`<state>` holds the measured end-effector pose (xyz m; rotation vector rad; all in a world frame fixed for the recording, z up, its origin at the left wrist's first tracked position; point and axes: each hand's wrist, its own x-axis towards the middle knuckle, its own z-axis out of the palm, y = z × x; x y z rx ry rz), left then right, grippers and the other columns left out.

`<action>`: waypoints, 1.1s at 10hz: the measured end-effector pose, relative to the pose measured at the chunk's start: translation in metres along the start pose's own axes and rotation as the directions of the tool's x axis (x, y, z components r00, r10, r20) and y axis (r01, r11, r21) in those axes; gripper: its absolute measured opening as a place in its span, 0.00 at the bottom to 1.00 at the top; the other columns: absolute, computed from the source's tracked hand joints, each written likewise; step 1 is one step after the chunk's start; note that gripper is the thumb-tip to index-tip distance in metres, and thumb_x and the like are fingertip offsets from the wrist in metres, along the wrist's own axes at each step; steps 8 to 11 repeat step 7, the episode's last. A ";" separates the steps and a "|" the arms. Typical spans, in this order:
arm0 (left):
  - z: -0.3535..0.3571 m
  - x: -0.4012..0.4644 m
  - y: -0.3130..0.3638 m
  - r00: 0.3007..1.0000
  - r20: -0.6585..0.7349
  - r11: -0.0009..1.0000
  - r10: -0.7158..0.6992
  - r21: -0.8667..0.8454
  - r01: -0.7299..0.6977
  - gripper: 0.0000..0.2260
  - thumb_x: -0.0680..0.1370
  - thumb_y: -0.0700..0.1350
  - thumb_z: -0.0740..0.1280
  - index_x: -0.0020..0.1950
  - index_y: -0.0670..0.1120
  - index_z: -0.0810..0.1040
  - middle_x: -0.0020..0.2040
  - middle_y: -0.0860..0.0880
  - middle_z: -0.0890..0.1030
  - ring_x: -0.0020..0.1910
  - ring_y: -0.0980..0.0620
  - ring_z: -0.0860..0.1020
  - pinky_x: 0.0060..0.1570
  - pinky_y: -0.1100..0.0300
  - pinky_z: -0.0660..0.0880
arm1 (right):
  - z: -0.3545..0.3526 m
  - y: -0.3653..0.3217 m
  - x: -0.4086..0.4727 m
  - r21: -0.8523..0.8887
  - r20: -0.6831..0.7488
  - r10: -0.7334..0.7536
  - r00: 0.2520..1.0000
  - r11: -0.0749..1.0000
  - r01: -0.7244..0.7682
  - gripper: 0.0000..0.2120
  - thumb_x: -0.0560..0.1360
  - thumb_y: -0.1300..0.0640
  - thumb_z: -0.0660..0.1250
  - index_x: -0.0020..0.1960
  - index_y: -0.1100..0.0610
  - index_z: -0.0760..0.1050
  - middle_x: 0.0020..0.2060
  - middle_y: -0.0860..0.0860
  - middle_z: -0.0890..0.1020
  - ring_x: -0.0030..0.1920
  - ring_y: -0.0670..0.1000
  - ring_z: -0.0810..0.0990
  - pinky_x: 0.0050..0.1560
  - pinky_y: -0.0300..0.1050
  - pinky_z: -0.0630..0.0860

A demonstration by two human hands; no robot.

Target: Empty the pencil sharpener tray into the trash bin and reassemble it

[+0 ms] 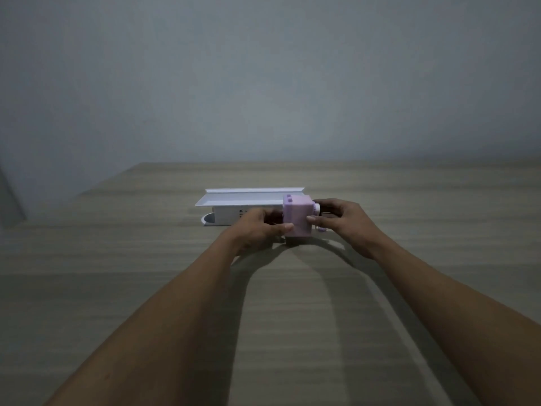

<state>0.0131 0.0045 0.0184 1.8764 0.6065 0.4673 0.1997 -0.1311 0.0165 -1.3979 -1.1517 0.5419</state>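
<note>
A small lilac pencil sharpener with a crank on its right side stands on the wooden table, held between both hands. My left hand grips its left side, thumb on the front face. On the right side and crank end sits my right hand, thumb touching the front edge. The sharpener's tray is not separately visible; my left hand hides that side.
Just behind the sharpener stands a white box-shaped container with a wide flat rim, a rounded white part at its left foot. A plain grey wall rises behind the table's far edge.
</note>
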 end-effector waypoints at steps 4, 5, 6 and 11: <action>-0.001 0.036 -0.029 1.000 -0.016 0.999 -0.012 -0.035 0.012 0.21 0.75 0.44 0.75 0.67 0.42 0.80 0.60 0.47 0.85 0.59 0.51 0.83 0.60 0.57 0.77 | 0.000 0.036 0.023 0.082 -0.013 0.080 0.997 0.993 -0.079 0.20 0.72 0.68 0.75 0.63 0.68 0.77 0.55 0.62 0.85 0.47 0.50 0.86 0.46 0.39 0.83; 0.002 0.039 -0.030 1.000 -0.008 0.999 -0.022 -0.038 0.022 0.22 0.74 0.45 0.76 0.67 0.41 0.80 0.59 0.47 0.86 0.59 0.49 0.83 0.62 0.54 0.77 | -0.002 0.038 0.023 0.065 -0.018 0.083 0.996 0.995 -0.082 0.21 0.72 0.67 0.75 0.63 0.68 0.77 0.54 0.61 0.85 0.49 0.53 0.85 0.45 0.38 0.82; 0.001 0.031 -0.023 0.999 -0.014 0.999 -0.034 -0.025 0.033 0.22 0.73 0.41 0.77 0.67 0.40 0.80 0.58 0.46 0.85 0.56 0.48 0.83 0.55 0.58 0.79 | -0.005 0.034 0.024 -0.008 -0.040 0.082 0.996 0.997 -0.083 0.28 0.70 0.65 0.78 0.67 0.67 0.74 0.58 0.61 0.84 0.57 0.55 0.85 0.52 0.43 0.83; 0.005 0.015 -0.013 0.998 -0.046 0.995 -0.039 -0.090 0.035 0.26 0.73 0.38 0.77 0.69 0.37 0.76 0.53 0.45 0.85 0.50 0.49 0.84 0.45 0.63 0.81 | -0.004 0.023 0.021 -0.116 -0.121 0.111 0.986 0.985 -0.125 0.38 0.67 0.62 0.81 0.72 0.67 0.70 0.65 0.61 0.79 0.65 0.56 0.79 0.65 0.51 0.77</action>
